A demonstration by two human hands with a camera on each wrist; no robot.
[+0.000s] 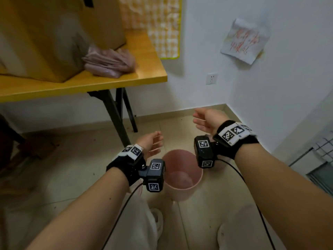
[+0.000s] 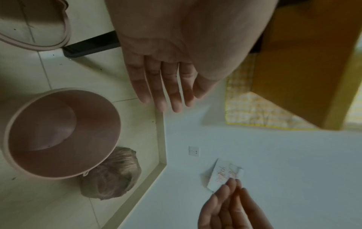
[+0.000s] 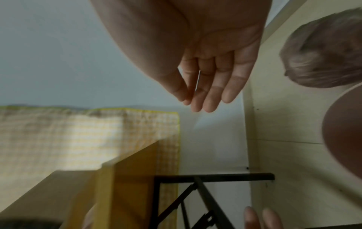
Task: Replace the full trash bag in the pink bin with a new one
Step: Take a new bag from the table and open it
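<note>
Above the floor, over the pink bin, I have two hands in the air and neither holds anything. My left hand sits just beyond the bin's left rim with its four fingers straight and close together, thumb alongside, palm facing inward. My right hand is higher and further toward the wall, fingers extended and loosely together, thumb tip close to the index finger but pinching nothing. The two palms face each other with a clear gap between them.

I count one bin, standing upright on the floor below and between my wrists; its inside looks bare, with no liner that I can make out. One full trash bag, tied and greyish, lies on the floor touching the bin's far side, near the corner where the skirting meets; the head view hides it.

I count one stack of folded pink bags on the table, near its right front corner and against one cardboard box. The table's right edge ends left of my hands, and its black legs come down to the floor just beyond my left hand.

Open floor runs between the table legs and the right-hand wall. One socket and one paper note are on that wall, and one yellow checked cloth hangs behind the table
</note>
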